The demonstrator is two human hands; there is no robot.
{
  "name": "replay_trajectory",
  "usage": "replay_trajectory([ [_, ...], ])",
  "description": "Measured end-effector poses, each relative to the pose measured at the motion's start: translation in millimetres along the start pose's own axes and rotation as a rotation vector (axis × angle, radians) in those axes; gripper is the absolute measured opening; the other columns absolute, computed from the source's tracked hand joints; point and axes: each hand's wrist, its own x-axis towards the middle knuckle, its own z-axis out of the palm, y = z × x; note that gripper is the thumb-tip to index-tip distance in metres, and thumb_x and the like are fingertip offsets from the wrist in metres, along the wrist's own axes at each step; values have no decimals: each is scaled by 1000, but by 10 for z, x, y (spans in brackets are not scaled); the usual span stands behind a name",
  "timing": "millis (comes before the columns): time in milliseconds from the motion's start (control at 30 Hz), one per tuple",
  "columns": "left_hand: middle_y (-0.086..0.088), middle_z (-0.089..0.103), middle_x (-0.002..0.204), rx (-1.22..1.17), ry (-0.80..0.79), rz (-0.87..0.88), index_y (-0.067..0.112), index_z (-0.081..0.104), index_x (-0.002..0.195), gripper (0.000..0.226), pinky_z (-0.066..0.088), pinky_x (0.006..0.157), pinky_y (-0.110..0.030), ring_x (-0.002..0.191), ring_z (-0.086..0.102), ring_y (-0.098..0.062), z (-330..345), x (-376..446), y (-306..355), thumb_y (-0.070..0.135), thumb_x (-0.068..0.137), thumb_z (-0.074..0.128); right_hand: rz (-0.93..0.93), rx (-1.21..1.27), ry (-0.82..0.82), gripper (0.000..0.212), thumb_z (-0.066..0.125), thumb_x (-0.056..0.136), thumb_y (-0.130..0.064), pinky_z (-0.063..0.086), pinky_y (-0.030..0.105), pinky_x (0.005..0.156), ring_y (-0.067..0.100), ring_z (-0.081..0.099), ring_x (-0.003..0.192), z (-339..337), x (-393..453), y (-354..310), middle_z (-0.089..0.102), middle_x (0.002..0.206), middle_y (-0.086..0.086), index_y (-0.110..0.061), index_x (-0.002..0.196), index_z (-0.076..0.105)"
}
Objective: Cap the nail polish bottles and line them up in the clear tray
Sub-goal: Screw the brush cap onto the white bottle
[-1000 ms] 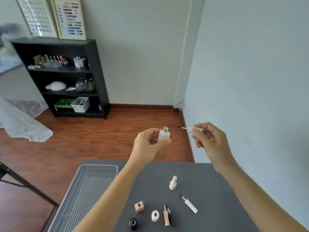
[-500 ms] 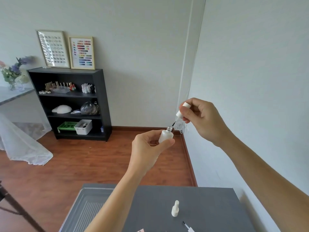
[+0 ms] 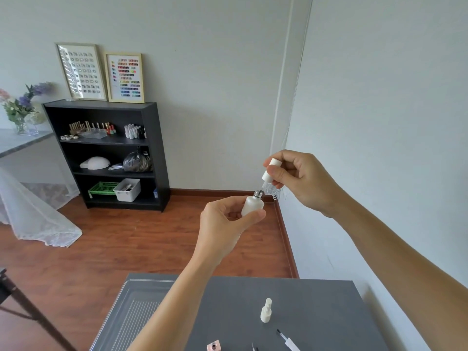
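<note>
My left hand [image 3: 222,229] holds a small white nail polish bottle [image 3: 252,205] up in the air, its metal neck open and tilted to the right. My right hand [image 3: 301,178] pinches a white brush cap [image 3: 270,169] just above that neck, with the brush stem entering the opening. On the grey table [image 3: 316,312] a capped cream bottle [image 3: 266,310] stands upright. A pink square bottle [image 3: 214,347] sits uncapped at the bottom edge, beside a loose white brush cap [image 3: 288,340]. The clear tray [image 3: 131,315] lies on the table's left side, partly hidden by my left forearm.
A wall runs close along the right of the table. Beyond the table is wooden floor and a black shelf unit [image 3: 106,153] holding bottles and bins. A dark stand leg [image 3: 33,317] crosses the lower left. Tips of other brush caps [image 3: 254,347] show at the bottom edge.
My right hand turned the brush cap from sideways to pointing down and brought it over the bottle neck; the brush now enters the opening. The view tilted upward, hiding most table items.
</note>
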Motion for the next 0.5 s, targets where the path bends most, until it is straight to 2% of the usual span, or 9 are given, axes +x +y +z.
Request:
replay_trajectory([
  [100,13,81,88,-2,-5,1,35,81,93,24,62,83,-35,87,75,-19,3,-1,8,37,70,88,-5,15,22,10,62,95,-17,54,21,70,11,68,71,-29,8,-1,75,83,-3,-9,98,67],
  [267,11,81,88,-11,-20,7,34,81,94,24,61,84,-37,87,74,-21,41,-2,36,36,71,88,29,-17,-107,11,62,95,-14,54,18,70,7,69,72,32,-26,44,74,83,-3,-10,104,67],
  [367,6,81,88,-26,-25,9,34,81,93,25,60,85,-43,90,73,-30,56,1,52,37,70,88,37,-42,-186,17,61,96,-15,54,21,74,13,67,75,14,-37,53,74,88,2,-17,111,68],
  [500,5,81,87,-22,-23,9,35,81,93,25,60,84,-43,89,73,-30,55,7,40,39,69,88,26,-160,-174,5,70,89,-25,57,33,69,22,68,70,-11,4,32,76,81,2,-20,91,69],
])
